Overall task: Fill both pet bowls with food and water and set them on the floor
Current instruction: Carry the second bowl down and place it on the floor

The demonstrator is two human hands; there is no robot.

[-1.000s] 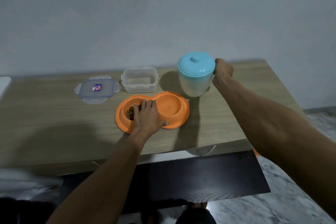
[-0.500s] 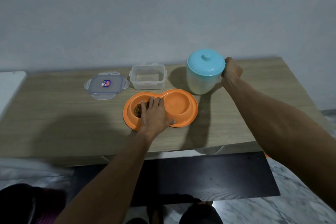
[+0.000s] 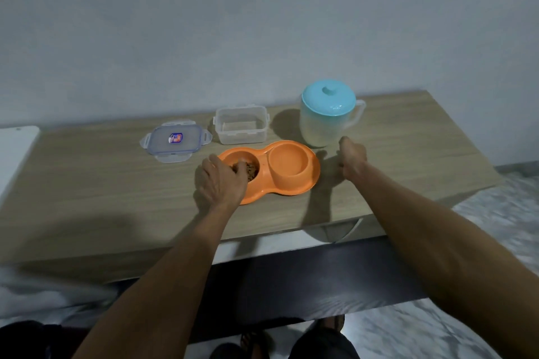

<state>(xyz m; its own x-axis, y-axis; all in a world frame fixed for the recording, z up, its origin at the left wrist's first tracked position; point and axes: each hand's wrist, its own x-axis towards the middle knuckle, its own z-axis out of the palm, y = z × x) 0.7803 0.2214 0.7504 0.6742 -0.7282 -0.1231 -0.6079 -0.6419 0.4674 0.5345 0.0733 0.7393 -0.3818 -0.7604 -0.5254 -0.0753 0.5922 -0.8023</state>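
— Where's the bowl?

— The orange double bowl (image 3: 294, 188) sits on the table (image 3: 87, 183), near the front edge. Brown food (image 3: 252, 169) lies in its left half; whether the right half holds water I cannot tell.

— And the hands?

— The left hand (image 3: 223, 182) grips the bowl's left rim, fingers curled over toward the food. The right hand (image 3: 353, 158) hovers just right of the bowl, near the jug (image 3: 322, 128), holding nothing; how its fingers lie I cannot tell.

— Any writing?

— A blue-and-orange sticker (image 3: 176, 138) on the lid (image 3: 163, 144), left of the clear container (image 3: 240, 127). Too small to read.
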